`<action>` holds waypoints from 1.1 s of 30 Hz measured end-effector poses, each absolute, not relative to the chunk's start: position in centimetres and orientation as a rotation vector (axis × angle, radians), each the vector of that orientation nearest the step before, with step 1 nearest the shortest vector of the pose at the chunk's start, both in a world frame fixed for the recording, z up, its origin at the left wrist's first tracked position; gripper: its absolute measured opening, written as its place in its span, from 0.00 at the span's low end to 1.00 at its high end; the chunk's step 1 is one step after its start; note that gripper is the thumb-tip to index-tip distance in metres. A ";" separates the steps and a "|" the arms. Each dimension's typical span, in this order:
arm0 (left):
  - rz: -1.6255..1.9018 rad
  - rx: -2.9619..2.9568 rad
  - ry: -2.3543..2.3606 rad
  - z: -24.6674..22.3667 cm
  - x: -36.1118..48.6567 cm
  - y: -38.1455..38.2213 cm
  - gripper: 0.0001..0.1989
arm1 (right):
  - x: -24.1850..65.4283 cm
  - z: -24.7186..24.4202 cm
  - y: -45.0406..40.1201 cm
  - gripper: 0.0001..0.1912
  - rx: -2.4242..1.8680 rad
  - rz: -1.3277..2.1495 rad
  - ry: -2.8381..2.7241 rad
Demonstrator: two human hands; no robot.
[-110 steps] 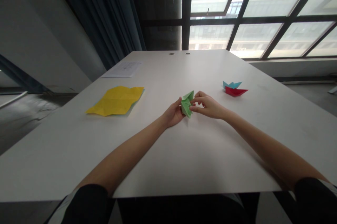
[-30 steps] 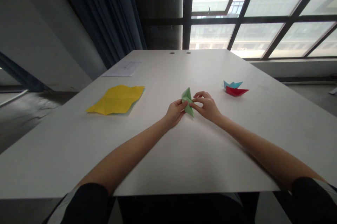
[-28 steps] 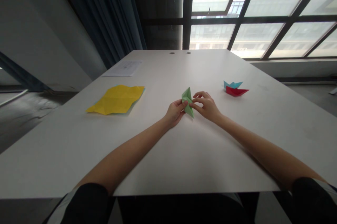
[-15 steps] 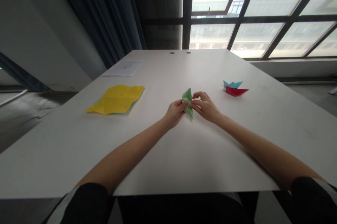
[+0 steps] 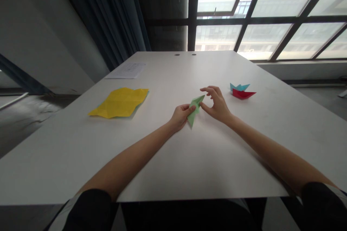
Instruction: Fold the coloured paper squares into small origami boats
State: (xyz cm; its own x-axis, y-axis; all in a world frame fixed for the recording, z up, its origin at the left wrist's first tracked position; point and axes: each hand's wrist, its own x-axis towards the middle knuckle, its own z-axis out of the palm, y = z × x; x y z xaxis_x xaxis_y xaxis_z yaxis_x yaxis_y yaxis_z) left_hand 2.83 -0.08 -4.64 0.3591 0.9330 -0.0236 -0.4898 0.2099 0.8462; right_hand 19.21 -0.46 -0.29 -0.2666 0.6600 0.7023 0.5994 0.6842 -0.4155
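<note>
A light green folded paper boat (image 5: 193, 115) is pinched between the thumb and fingers of my left hand (image 5: 181, 116), above the middle of the table. It is tilted, one tip pointing up and right, the other down toward me. My right hand (image 5: 218, 106) is just right of the boat with thumb and fingers spread apart. Its thumb tip lies close to the boat's right side; whether it touches I cannot tell. Farther right, a red paper boat (image 5: 243, 94) stands in front of a blue paper boat (image 5: 240, 87).
Creased yellow paper (image 5: 121, 102) lies at the left of the white table (image 5: 173, 166), with a bluish sheet's edge under it. Behind it is a printed white sheet (image 5: 127, 70). A dark blue curtain (image 5: 116, 17) and windows stand beyond the table.
The green boat has turned clockwise in my left hand, its upper tip now leaning right. My right hand has let go, its fingers opening and moving slightly up and right.
</note>
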 end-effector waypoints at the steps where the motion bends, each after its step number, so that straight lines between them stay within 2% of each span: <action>1: 1.074 0.869 0.640 -4.6 2.8 -0.1 0.16 | 19.2 -0.3 -0.4 0.22 -0.971 0.047 -1.965; 9: 1.020 0.910 0.656 -4.5 2.6 -0.2 0.17 | 20.0 -0.1 0.1 0.10 -0.894 -0.238 -2.304; 14: 0.945 0.915 0.651 -4.4 2.4 0.0 0.17 | 21.4 0.4 0.7 0.10 -0.693 -0.522 -2.454; 17: 0.893 0.911 0.663 -4.2 2.2 0.0 0.16 | 21.8 0.4 0.9 0.11 -0.634 -0.545 -2.431; 22: 0.826 0.938 0.689 -4.1 1.9 0.2 0.18 | 21.7 -0.1 1.0 0.09 -0.697 -0.308 -2.354; 29: 1.048 1.293 0.860 -4.7 2.6 -0.6 0.18 | 20.2 0.1 0.4 0.13 -1.051 0.302 -2.067; 33: 1.111 1.503 0.932 -4.6 2.7 -1.1 0.17 | 19.8 0.0 0.3 0.14 -1.211 0.500 -2.097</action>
